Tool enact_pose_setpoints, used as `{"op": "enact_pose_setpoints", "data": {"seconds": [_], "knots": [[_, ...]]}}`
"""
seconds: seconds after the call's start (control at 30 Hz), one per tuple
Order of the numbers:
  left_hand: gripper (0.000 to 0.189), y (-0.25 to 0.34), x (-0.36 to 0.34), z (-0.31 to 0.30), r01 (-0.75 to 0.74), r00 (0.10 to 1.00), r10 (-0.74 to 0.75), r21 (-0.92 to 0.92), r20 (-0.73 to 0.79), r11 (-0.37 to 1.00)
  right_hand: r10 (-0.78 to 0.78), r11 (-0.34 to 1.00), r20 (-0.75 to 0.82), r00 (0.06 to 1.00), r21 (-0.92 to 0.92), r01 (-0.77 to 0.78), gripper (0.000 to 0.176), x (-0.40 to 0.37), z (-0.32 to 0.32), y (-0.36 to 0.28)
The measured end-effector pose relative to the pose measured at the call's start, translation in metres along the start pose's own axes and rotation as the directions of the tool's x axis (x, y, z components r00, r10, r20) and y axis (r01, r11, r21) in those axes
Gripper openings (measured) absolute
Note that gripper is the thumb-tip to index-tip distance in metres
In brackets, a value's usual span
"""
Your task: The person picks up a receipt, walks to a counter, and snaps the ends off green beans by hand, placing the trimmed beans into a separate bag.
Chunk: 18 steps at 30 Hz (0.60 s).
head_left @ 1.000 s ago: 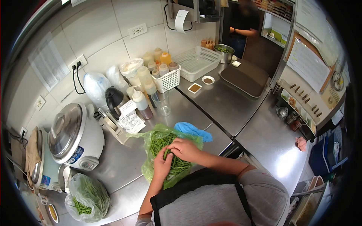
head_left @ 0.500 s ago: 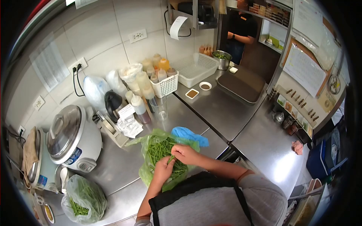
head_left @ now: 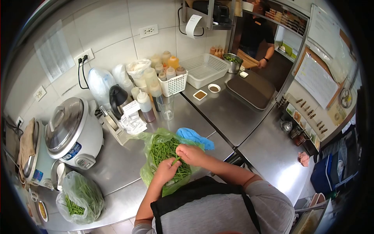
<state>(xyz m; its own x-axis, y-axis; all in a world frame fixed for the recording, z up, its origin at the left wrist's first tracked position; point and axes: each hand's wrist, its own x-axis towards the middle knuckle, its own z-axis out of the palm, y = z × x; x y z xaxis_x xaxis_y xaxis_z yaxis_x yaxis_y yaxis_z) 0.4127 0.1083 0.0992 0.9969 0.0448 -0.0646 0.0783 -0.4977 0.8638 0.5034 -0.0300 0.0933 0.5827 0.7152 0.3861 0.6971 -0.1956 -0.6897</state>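
Observation:
An opened green plastic bag (head_left: 147,172) lies on the steel counter in front of me, filled with thin green beans (head_left: 163,150). Over the beans, my left hand (head_left: 167,170) is closed, its thumb and fingers pinching a green bean piece. My right hand (head_left: 191,155) is beside it, fingers pinched together at the other end of the same piece. The right fingertips are partly hidden. A crumpled blue plastic item (head_left: 195,138) lies just behind the bag. To the left, a clear bag (head_left: 91,199) holds more green beans.
A rice cooker (head_left: 72,132) stands at left. Along the wall are squeeze bottles (head_left: 145,106), a white basket (head_left: 174,85) and a receipt-covered tape dispenser (head_left: 117,130). Two sauce dishes (head_left: 200,95) and a brown tray (head_left: 251,90) sit farther back. A co-worker (head_left: 255,37) stands beyond.
My hands stay pinched over the bag, with only a small shift. The view has tilted slightly. The co-worker's arm has moved right and down, and a brown board-like thing now shows there.

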Motion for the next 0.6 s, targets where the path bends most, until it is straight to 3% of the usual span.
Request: {"op": "enact_pose_setpoints", "data": {"seconds": [0.07, 0.27, 0.37, 0.47, 0.53, 0.6], "knots": [[0.018, -0.007, 0.000, 0.006, -0.060, 0.997, 0.064, -0.102, 0.031, 0.993, -0.047, 0.999, 0.009, 0.999, -0.025, 0.048, 0.008, 0.001, -0.001, 0.001], [0.017, -0.012, -0.002, 0.004, -0.069, 0.994, 0.073, -0.051, 0.085, 0.996, 0.018, 0.988, 0.090, 0.996, 0.152, -0.032, 0.008, -0.004, 0.006, 0.007], [0.016, -0.012, 0.001, 0.001, -0.044, 0.995, 0.044, 0.003, -0.092, 0.999, 0.215, 0.918, 0.290, 0.933, 0.266, -0.294, 0.010, -0.007, 0.002, -0.006], [0.016, -0.026, 0.011, -0.003, -0.126, 0.951, 0.073, -0.162, -0.301, 0.979, 0.150, 0.906, 0.210, 0.966, 0.362, -0.219, 0.010, -0.016, 0.020, 0.005], [0.015, -0.019, 0.012, -0.012, -0.054, 0.936, -0.044, -0.266, -0.350, 0.962, 0.155, 0.924, 0.073, 0.985, 0.344, -0.171, 0.009, -0.011, 0.026, 0.022], [0.015, -0.016, 0.019, -0.012, -0.138, 0.902, -0.114, -0.528, -0.417, 0.838, 0.341, 0.872, 0.090, 0.936, 0.341, -0.350, 0.010, -0.007, 0.029, 0.039]]}}
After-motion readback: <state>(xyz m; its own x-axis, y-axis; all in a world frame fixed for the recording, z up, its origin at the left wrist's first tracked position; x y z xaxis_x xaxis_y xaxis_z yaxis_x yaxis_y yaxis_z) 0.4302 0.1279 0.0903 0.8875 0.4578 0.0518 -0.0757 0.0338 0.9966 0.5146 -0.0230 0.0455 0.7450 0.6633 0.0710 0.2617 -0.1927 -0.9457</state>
